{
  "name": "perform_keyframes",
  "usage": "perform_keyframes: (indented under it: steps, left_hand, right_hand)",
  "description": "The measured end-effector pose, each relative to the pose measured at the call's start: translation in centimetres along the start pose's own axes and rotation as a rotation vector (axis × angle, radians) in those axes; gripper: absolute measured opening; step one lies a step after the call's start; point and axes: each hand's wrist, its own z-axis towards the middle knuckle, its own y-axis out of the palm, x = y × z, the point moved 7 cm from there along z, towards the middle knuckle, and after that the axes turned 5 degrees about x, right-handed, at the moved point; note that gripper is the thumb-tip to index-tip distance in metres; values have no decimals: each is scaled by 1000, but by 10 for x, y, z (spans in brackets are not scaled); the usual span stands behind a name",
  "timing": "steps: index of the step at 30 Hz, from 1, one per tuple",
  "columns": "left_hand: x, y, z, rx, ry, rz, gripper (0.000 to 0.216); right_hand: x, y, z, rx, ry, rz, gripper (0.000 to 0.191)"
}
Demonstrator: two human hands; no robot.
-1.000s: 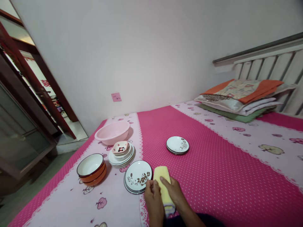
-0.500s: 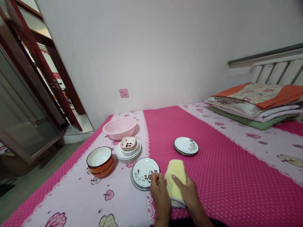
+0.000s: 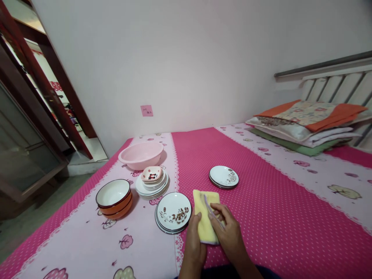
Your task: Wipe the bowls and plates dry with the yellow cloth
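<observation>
A folded yellow cloth [image 3: 205, 224] with purple edging is held between both hands, above the pink dotted bedspread. My left hand [image 3: 194, 242] grips its left side, the thumb lying on top. On the right side, my right hand [image 3: 229, 234] pinches the purple edge between thumb and fingers. Just left of the cloth lies a stack of white dark-rimmed plates [image 3: 173, 213] with a brown flower pattern. Beyond the hands sits a smaller stack of plates [image 3: 223, 177] with similar flowers.
Orange bowls [image 3: 114, 197] are stacked at the left. Beside them, white plates [image 3: 151, 192] carry smaller dishes, with a square patterned dish [image 3: 152, 174] on top. A pink basin [image 3: 141, 155] stands near the wall. Folded bedding [image 3: 308, 124] is piled at the far right.
The cloth has been turned over, and its purple edge now shows on top. My left hand has gone from a closed pose beside it to gripping it. The view has shifted slightly.
</observation>
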Motion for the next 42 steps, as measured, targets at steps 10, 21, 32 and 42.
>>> perform_keyframes:
  steps: [10,21,32,42]
  left_hand:
    - [4,7,-6,-88,86,152,61]
    - [-13,-18,8,8,-141,183,41]
    - [-11,-28,9,35,-22,298,64]
    - [-11,-35,14,103,35,402,61]
  right_hand:
    - [20,-20,9,71,121,91,31]
    - [98,-88,30,290,411,-15,57]
    - [66,-52,21,-71,234,-242,34]
    - [85,-58,23,-83,206,-385,29]
